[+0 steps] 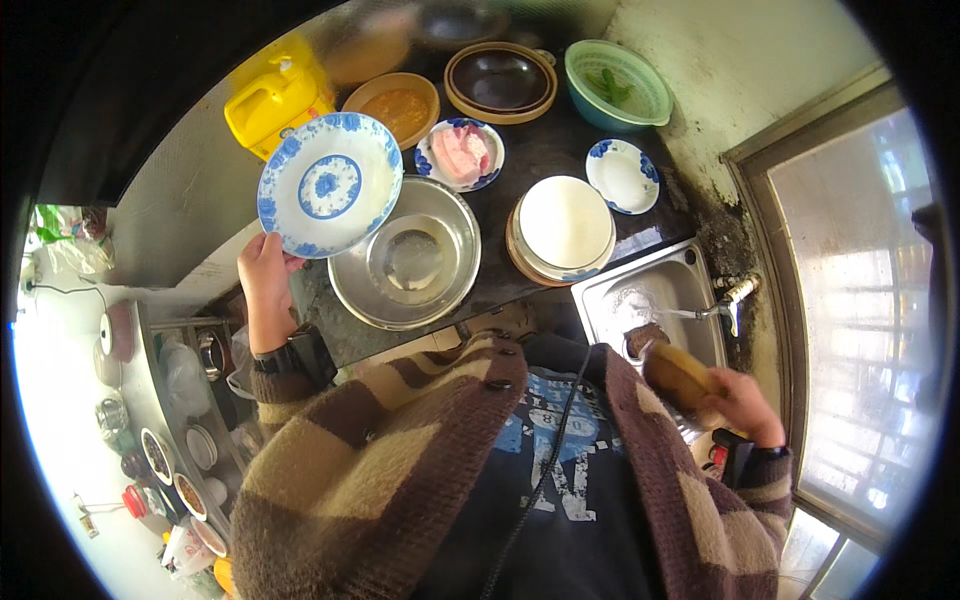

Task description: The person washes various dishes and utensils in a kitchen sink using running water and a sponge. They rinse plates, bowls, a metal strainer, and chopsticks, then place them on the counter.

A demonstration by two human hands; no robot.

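Observation:
My left hand [271, 274] grips the lower edge of a white plate with blue flowers [330, 184]. The plate is held up with its face to me, and it overlaps the left rim of a stainless steel basin [405, 262] holding some clear liquid. At the right, my right hand [744, 405] grips a brown bowl with a yellowish rim [679, 377], tilted nearly edge-on by the front of the steel sink [679, 274]. Water runs from the tap [724, 309] into the sink. A dark brown scrubber or sponge [645, 340] lies just beyond the bowl.
On the dark counter stand stacked bowls and plates [566, 223], a small flowered plate [622, 176], a plate of raw meat [461, 154], a tan bowl of food [394, 109], a brown dish [501, 79], a green colander [619, 82] and a yellow jug [274, 105].

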